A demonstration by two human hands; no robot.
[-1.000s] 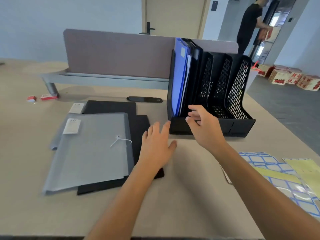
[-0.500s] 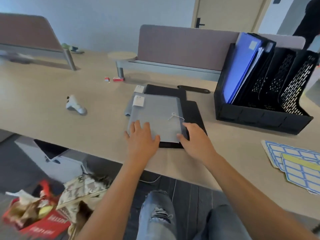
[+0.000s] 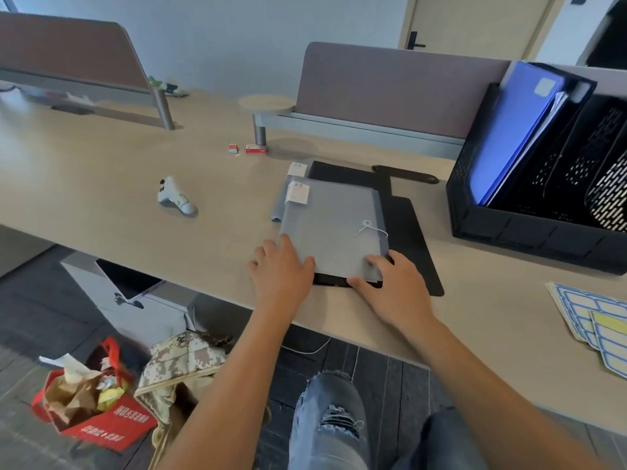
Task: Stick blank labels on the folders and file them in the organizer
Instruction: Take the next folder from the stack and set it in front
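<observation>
Head view: a grey folder (image 3: 334, 225) with a string tie lies on top of black folders (image 3: 412, 239) near the front edge of the tabletop (image 3: 101, 171), a white label (image 3: 298, 193) stuck at its far left corner. The left hand (image 3: 281, 271) rests on the folder's near left corner, fingers fairly straight and spread. The right hand (image 3: 390, 283) is at the near right corner, fingertips on top and thumb along the near edge; whether the thumb has slipped under the folder cannot be told. To the right stands a black organizer (image 3: 529, 225), with a blue folder (image 3: 509, 130) upright in its leftmost slot. Label sheets (image 3: 590, 317) with blue-bordered blanks lie at the right edge of the tabletop, well apart from the hands. A small white object (image 3: 174, 198) lies to the left.
</observation>
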